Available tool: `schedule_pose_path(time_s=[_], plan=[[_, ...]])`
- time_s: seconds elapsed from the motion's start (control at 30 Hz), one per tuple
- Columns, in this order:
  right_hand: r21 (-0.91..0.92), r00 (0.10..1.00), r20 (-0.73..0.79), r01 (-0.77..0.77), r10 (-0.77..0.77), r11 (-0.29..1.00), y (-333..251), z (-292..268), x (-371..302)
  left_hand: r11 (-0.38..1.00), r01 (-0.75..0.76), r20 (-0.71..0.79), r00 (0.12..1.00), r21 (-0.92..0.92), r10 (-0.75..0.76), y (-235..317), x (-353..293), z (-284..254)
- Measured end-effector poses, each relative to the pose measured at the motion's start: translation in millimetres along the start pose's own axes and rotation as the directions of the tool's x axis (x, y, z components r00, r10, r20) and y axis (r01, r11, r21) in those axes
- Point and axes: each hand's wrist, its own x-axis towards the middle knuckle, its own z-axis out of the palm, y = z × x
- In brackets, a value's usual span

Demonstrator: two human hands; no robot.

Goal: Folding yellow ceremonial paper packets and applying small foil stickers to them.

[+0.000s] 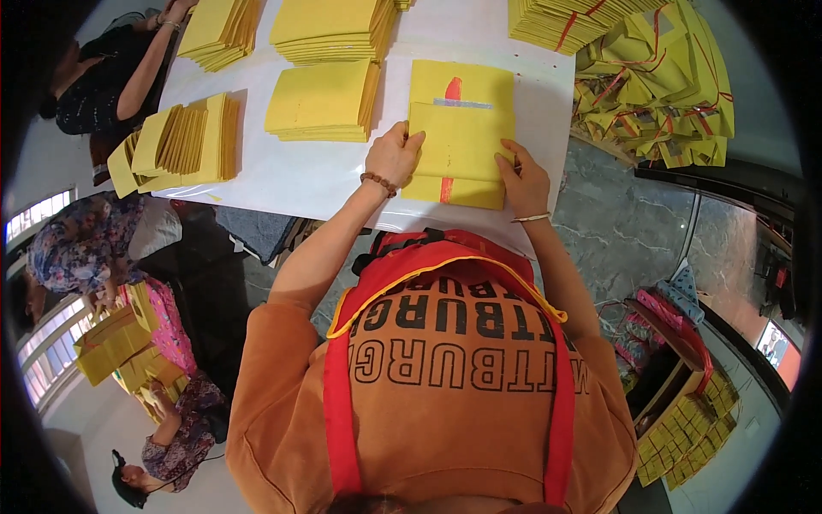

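Note:
A yellow folded paper (467, 137) lies in front of me on the white table, with a red mark near its top, a greyish strip below that and another red mark near its lower edge. My left hand (396, 159), with a beaded bracelet at the wrist, grips its left edge, thumb on top. At the opposite edge, my right hand (523, 182) pinches the paper between thumb and fingers; a light bangle circles that wrist. The fingertips beneath the paper are hidden. Just left of my left hand sits a stack of folded yellow papers (321, 101).
More yellow stacks (334, 30) cover the far and left parts of the white table (248, 176). Red-tied yellow bundles (655, 81) pile up at the right. Other people (184, 428) handle yellow papers at the left. A wooden rack (676, 394) with yellow packets stands at lower right.

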Motion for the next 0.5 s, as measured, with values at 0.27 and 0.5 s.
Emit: schedule_pose_path(time_s=[0.27, 0.5], plan=[[-0.030, 0.995, -0.090, 0.046, -0.048, 0.999, 7.1, 7.9, -1.4, 0.997, 0.046, -0.048, 0.998, -0.068, -0.049, 29.0, -30.4, -12.4], [-0.005, 0.997, -0.081, 0.013, -0.013, 1.000, 0.2, 5.6, -1.1, 0.629, -0.616, 0.033, 0.727, 0.473, 0.686, 60.1, -27.6, 19.6]])
